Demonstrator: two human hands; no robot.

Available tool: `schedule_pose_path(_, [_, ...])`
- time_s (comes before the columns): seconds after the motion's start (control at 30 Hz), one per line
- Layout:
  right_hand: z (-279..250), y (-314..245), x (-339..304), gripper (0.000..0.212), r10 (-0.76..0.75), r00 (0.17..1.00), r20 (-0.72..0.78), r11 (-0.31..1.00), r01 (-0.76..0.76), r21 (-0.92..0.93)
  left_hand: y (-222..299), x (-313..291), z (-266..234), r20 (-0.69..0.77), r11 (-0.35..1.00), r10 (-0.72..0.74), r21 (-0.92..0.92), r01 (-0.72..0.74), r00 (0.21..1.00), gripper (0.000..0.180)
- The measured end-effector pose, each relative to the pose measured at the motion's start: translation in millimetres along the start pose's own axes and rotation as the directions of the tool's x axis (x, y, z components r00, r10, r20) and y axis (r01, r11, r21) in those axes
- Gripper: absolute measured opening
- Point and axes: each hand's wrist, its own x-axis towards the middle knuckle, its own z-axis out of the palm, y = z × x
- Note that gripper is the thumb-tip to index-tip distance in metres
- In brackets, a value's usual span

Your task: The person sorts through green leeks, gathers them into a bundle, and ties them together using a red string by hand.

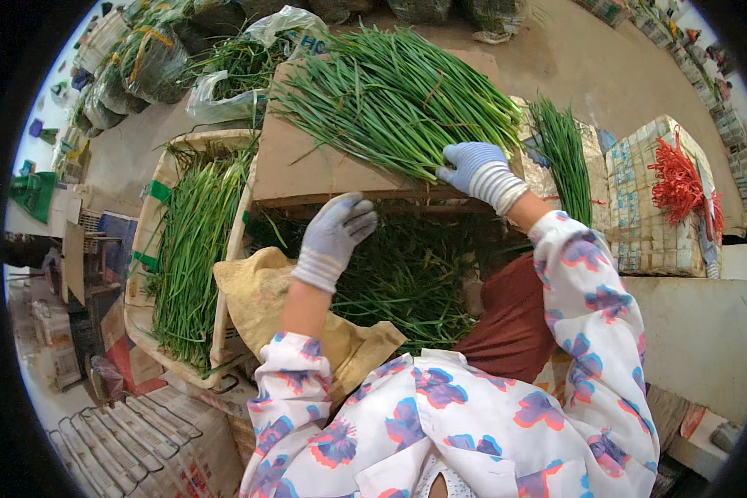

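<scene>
A broad pile of long green garlic chives [398, 95] lies on a cardboard-topped stand [307, 170], pale cut ends toward the near right. My right hand [483, 173], in a grey-white knit glove with striped cuff, pinches stalks at those ends. My left hand [338, 235], gloved alike, hovers before the stand's near edge, its fingers loosely bent and holding nothing. Beneath the stand, loose green leaves [407, 282] fill the space in front of my body. A tan cloth [266, 303] lies below my left forearm.
On the left stands a cream crate [133, 311] full of chives. A smaller chive bundle [561, 158] rests right of the stand, near a wrapped block [651, 199] bearing red ties [676, 183]. Plastic bags of greens [153, 66] line the back left.
</scene>
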Motion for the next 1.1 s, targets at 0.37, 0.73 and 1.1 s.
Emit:
schedule_pose_path(0.37, [49,-105,-109,0.016,0.153,0.987,-0.059,0.3,0.011,0.954,-28,-15,-12,0.239,0.96,-0.194,-0.155,0.234,0.952,0.047])
schedule_pose_path(0.73, [105,-128,-107,0.017,0.157,0.909,-0.385,0.685,0.181,0.706,-56,-12,-27,0.058,0.991,-0.135,0.024,0.133,0.989,0.037])
schedule_pose_path(1.1, [77,-61,-114,0.026,-0.192,0.943,-0.273,0.951,0.248,0.186,35,-18,-30,0.067,0.871,0.33,-0.405,-0.277,0.942,0.022])
